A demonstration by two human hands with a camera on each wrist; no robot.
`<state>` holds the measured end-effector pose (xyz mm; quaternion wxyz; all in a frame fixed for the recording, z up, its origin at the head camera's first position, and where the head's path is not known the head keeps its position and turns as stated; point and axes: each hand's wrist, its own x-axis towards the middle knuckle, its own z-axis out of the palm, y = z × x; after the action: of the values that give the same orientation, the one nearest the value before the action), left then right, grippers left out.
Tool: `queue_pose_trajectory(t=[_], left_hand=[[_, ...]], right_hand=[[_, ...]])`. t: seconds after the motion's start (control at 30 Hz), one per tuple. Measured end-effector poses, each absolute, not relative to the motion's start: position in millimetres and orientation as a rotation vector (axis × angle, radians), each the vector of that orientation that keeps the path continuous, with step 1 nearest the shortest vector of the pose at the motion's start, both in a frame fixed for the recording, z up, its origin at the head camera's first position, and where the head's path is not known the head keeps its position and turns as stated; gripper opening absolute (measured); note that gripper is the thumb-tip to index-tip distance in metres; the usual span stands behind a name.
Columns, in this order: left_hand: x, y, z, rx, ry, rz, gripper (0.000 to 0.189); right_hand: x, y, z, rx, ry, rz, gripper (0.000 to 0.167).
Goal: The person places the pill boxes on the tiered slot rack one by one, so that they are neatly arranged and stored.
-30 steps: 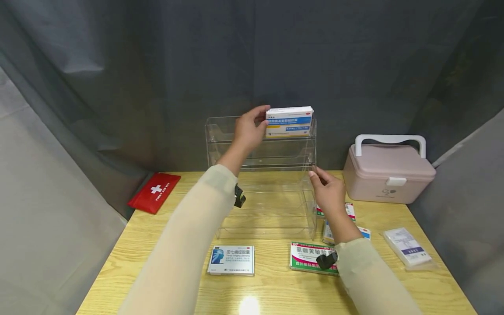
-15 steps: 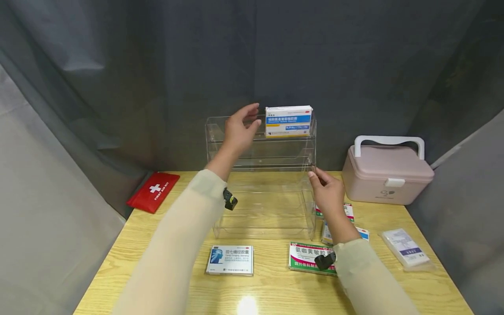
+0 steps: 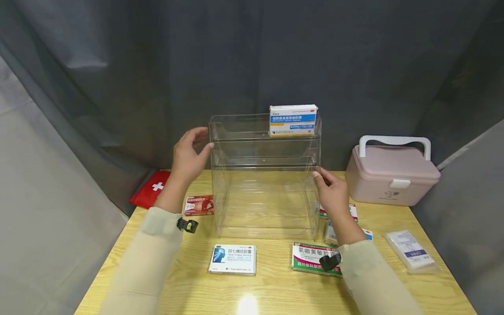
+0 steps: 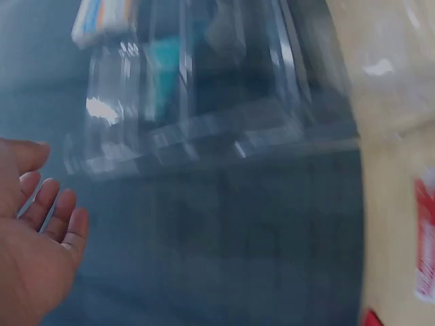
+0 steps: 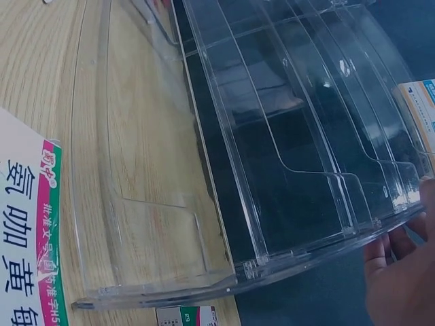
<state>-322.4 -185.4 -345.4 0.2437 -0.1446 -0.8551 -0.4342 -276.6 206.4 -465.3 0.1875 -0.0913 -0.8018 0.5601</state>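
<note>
A clear tiered display rack (image 3: 264, 151) stands upright on the wooden table. In its top tier, at the right end, sits a white, blue and yellow medicine box (image 3: 293, 120). My left hand (image 3: 187, 155) is at the rack's upper left side, fingers loosely bent and thumb toward the edge. The left wrist view shows that hand (image 4: 37, 244) holding nothing, a gap between it and the rack. On the opposite side, my right hand (image 3: 332, 192) pinches the rack's right side panel partway up; in the right wrist view its fingers (image 5: 377, 261) reach behind the panel edge.
In front of the rack lie a white-blue medicine box (image 3: 233, 259) and a green-white one (image 3: 315, 258). A red box (image 3: 199, 205) and red first aid pouch (image 3: 151, 190) are left. Rightward are partly hidden boxes (image 3: 331, 232), a wrapped white pack (image 3: 411, 249) and a pink case (image 3: 393, 175).
My left hand has let go of the white, blue and yellow box and moved left and down to the rack's left side. My right hand stays on the rack.
</note>
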Motion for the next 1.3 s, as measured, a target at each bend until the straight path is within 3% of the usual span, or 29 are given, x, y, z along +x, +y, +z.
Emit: queue_pose_trajectory(t=[0.3,0.53,0.77,1.3], left_hand=[[-320.6,-265.7,-412.7,-0.175,-2.667,-1.303,0.053],[-334.9,-275.9,-483.0,-0.137,-3.038,-1.196,0.075],[-346.2,-282.7,-534.8,-0.097,-3.140,-1.176,0.082],[-332.7,-306.0,-555.4,-0.081,-3.227,-1.045,0.086]], right_hand=[[-276.8,205.3,-460.5,-0.214,-2.236,1.588,0.044],[-277.7,211.2,-456.4,-0.250,-2.262,1.563,0.045],[-276.0,211.4,-460.9,-0.255,-2.254,1.565,0.043],[-275.1,208.6,-464.4,-0.248,-2.264,1.587,0.044]])
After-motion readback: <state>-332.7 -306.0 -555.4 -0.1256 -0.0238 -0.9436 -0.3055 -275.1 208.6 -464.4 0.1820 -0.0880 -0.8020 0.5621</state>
